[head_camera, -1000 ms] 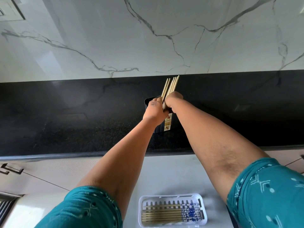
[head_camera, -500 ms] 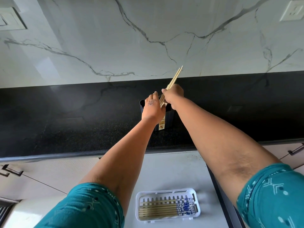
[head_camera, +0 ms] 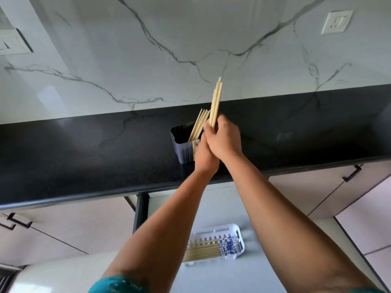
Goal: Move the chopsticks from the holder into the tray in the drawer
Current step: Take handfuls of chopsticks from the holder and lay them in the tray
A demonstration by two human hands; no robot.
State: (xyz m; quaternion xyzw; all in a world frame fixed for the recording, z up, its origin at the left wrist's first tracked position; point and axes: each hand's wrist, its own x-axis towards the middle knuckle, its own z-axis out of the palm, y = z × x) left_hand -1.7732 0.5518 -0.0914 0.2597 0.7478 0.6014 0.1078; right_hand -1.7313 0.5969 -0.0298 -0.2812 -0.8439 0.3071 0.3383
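A dark ribbed holder stands on the black countertop, with several pale wooden chopsticks leaning in it. My right hand is shut on a small bunch of chopsticks, lifted above and just right of the holder, tips pointing up. My left hand rests against the holder's right side, partly hidden behind the right hand. Below, in the open drawer, a white slotted tray holds several chopsticks lying flat.
The black countertop runs across the view, its front edge overhanging the open drawer. A marble wall with a socket rises behind. Cabinet fronts with dark handles flank the drawer.
My right hand has pulled a bunch of chopsticks up out of the holder and to the right. The left hand stays at the holder. The camera view has shifted.
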